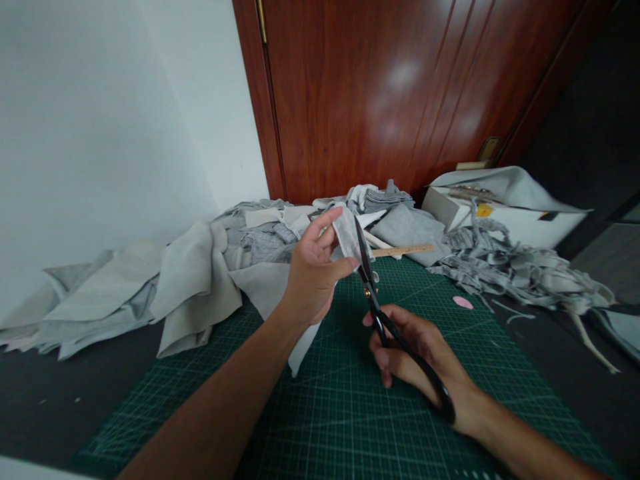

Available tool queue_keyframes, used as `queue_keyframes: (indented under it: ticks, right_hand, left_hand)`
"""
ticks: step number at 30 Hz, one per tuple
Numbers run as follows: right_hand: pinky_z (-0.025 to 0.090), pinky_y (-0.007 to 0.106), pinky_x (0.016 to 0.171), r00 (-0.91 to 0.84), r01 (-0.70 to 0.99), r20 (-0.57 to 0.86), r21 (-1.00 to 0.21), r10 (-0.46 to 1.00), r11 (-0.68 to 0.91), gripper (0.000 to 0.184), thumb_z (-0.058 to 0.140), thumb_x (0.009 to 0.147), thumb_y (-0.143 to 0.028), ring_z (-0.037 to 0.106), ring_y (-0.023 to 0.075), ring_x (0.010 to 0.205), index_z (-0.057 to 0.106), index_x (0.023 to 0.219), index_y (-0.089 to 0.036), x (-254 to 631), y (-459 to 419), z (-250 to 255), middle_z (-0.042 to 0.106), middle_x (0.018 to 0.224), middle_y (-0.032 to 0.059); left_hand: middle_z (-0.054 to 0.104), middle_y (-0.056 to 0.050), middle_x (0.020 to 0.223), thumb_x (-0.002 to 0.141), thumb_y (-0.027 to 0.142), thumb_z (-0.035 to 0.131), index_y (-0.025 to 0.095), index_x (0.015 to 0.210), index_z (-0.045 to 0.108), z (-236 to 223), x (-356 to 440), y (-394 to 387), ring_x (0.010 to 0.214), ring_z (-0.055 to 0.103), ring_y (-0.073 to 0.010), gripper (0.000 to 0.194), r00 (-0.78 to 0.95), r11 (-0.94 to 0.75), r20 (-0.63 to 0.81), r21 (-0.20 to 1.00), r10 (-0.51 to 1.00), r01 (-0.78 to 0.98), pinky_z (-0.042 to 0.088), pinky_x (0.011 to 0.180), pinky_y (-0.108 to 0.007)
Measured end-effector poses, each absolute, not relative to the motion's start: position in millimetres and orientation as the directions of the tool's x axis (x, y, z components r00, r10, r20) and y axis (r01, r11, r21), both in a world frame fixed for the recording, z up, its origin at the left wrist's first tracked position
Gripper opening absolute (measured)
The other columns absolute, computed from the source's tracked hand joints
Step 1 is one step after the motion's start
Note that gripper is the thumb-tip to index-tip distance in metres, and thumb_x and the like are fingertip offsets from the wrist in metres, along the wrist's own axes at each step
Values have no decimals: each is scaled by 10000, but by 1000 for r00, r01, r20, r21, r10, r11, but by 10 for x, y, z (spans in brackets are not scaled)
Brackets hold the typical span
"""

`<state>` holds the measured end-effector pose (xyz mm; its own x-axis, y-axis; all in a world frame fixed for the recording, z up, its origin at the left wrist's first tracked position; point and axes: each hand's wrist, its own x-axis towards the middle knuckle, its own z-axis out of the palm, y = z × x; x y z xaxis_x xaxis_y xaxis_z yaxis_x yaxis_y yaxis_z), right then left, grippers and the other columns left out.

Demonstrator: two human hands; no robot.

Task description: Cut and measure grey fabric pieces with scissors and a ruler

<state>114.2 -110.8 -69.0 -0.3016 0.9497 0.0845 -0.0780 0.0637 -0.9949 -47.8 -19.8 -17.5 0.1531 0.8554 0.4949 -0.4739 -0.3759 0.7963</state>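
My left hand point(313, 270) pinches a small piece of pale grey fabric point(346, 233) between thumb and fingers, raised over the green cutting mat point(345, 407). Black-handled scissors point(367, 291) are in my right hand point(425, 353), their handles around the fingers and thumb. The blades point away from me and lie against the right side of the fabric piece; I cannot tell how far they are apart. Behind and below my left wrist, a larger light grey fabric scrap point(265, 283) lies on the mat, partly hidden by the hand.
Grey fabric pieces point(195, 273) are heaped on the left and along the back. A wooden ruler point(405, 251) lies behind the scissors. On the right are a tangle of fabric strips point(525, 270), a white box point(515, 217) and a pink oval point(463, 303). A wooden door point(370, 100) stands behind.
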Motion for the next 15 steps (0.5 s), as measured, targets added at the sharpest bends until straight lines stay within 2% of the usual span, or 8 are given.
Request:
queue_keyframes:
  ticks: [6, 15]
  right_hand:
    - [501, 199, 485, -285, -90, 85, -994, 955, 62, 372, 830, 787, -294, 517, 77, 548, 637, 1083, -176, 1142, -1091, -732, 588, 738, -63]
    - [511, 180, 486, -295, -116, 97, -991, 950, 66, 338, 823, 811, -261, 533, 73, 546, 644, 1087, -180, 1188, -1059, -795, 603, 719, -73]
  left_hand:
    - [701, -85, 1253, 652, 96, 837, 208, 1404, 537, -207, -496, -162, 1229, 639, -276, 818, 150, -401, 513, 794, 845, -456, 509, 1089, -440]
    - [709, -78, 1278, 617, 71, 847, 200, 1387, 535, -190, -500, -156, 1171, 656, -243, 841, 139, -385, 500, 790, 855, -477, 542, 1037, -398]
